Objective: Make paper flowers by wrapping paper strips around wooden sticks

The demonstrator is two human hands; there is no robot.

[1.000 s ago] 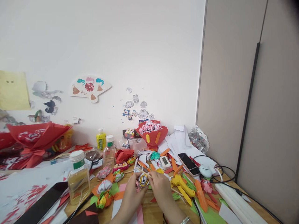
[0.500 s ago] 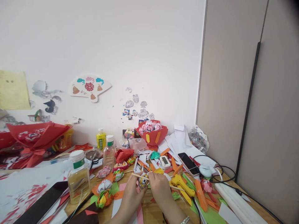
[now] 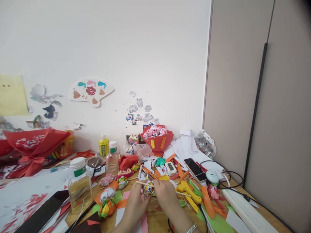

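Observation:
My left hand (image 3: 136, 201) is closed around a small paper flower (image 3: 148, 189), white with yellow and dark markings. A thin wooden stick (image 3: 143, 184) lies across the top of the flower. My right hand (image 3: 165, 196) has its fingers closed on that stick, whose other end shows past the hand on the right. Whether the stick touches the flower I cannot tell. Just right of my right hand lies a yellow glue gun (image 3: 188, 191). Several finished-looking paper flowers, among them an orange and green one (image 3: 107, 207), lie to the left.
A red paper bouquet (image 3: 157, 142) stands against the wall, and a larger red one (image 3: 36, 142) is at far left. Clear bottles (image 3: 80, 191) stand left. A phone (image 3: 194, 169), a white timer (image 3: 170, 168), cables and a power strip (image 3: 245, 210) lie right among paper scraps.
The whole view has shifted slightly, so things sit a little further left. Both hands keep the same hold on flower and stick.

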